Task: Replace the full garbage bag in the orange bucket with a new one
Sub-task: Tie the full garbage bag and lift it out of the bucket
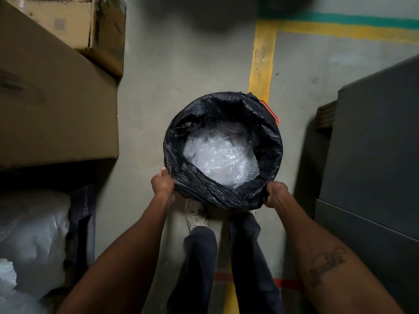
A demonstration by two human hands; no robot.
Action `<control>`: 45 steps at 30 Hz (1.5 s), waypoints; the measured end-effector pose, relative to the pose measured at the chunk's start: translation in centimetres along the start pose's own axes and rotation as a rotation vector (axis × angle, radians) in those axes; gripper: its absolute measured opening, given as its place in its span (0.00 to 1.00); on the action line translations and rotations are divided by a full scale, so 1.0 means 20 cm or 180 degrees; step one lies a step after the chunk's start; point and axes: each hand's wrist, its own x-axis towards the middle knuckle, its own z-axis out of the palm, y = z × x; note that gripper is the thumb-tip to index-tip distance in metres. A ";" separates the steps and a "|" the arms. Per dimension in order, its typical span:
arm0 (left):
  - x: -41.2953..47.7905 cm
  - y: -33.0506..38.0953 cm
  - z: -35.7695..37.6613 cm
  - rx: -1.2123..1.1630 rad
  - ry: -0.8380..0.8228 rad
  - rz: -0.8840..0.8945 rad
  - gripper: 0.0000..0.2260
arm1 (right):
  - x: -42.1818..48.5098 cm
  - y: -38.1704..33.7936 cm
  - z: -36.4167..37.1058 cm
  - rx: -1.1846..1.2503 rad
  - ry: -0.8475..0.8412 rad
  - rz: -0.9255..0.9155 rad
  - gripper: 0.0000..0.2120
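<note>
A black garbage bag [260, 132] lines the orange bucket [273, 113] on the floor in front of me; only a sliver of orange rim shows at the far right. Clear bubble wrap [220, 155] fills the bag. My left hand [162, 183] grips the bag's folded edge at the near left of the rim. My right hand [275, 193] grips the bag's edge at the near right. Both hands are closed on the black plastic.
Stacked cardboard boxes [56, 98] stand on the left, with white plastic-wrapped bundles [29, 241] below them. A dark grey cabinet [374, 155] is on the right. Yellow floor tape [260, 57] runs behind the bucket. My legs and a white shoe [195, 217] are just below it.
</note>
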 end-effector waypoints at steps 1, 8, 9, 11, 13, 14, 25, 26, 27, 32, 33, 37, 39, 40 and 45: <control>-0.02 0.00 -0.01 -0.0035 -0.0151 -0.0034 0.21 | -0.01 0.01 0.00 -0.0038 -0.0001 -0.0001 0.12; -0.09 -0.05 -0.06 -0.0189 -0.1013 0.0109 0.16 | -0.05 0.11 -0.05 -0.0025 -0.0102 -0.0196 0.16; -0.09 -0.05 -0.07 -0.0108 -0.1003 0.0115 0.14 | -0.03 0.14 -0.07 0.0019 -0.0174 -0.0232 0.23; -0.10 -0.05 -0.08 -0.0044 -0.1024 0.0086 0.11 | -0.01 0.19 -0.10 0.0056 -0.0456 -0.0285 0.35; -0.13 -0.03 -0.08 0.0043 -0.0996 0.0063 0.07 | -0.03 0.24 -0.13 -0.0191 -0.0739 -0.0305 0.37; -0.15 -0.02 -0.07 0.0107 -0.0923 0.0073 0.07 | -0.03 0.27 -0.15 -0.0408 -0.0903 -0.0307 0.35; -0.36 0.01 0.03 0.2372 0.0022 0.1482 0.33 | -0.12 0.30 -0.06 -0.2297 -0.0874 -0.0701 0.09; -0.39 -0.01 0.05 0.2871 0.0053 0.1905 0.36 | -0.12 0.29 -0.05 -0.2417 -0.0889 -0.0744 0.11; -0.40 -0.02 0.06 0.3402 0.0071 0.2374 0.38 | -0.11 0.28 -0.05 -0.2479 -0.0913 -0.0734 0.13; -0.37 -0.11 0.13 0.5368 -0.1630 0.3740 0.36 | -0.14 0.25 -0.05 -0.2113 -0.0967 -0.0577 0.10; -0.37 -0.13 0.14 0.5544 -0.2010 0.3753 0.29 | -0.15 0.26 -0.04 -0.1903 -0.0975 -0.0518 0.09; -0.33 -0.16 0.10 0.4618 -0.2294 0.3431 0.12 | -0.16 0.28 -0.02 -0.0659 -0.0829 -0.0285 0.05; -0.33 -0.16 0.05 0.3983 -0.2285 0.3364 0.08 | -0.16 0.26 -0.04 0.0006 -0.0403 -0.0306 0.08; -0.33 -0.15 0.03 0.3924 -0.2283 0.3455 0.07 | -0.15 0.24 -0.05 0.0345 -0.0182 -0.0323 0.09; -0.34 -0.08 -0.04 0.4262 -0.2284 0.3897 0.17 | -0.13 0.11 -0.05 0.1324 -0.0033 -0.0342 0.10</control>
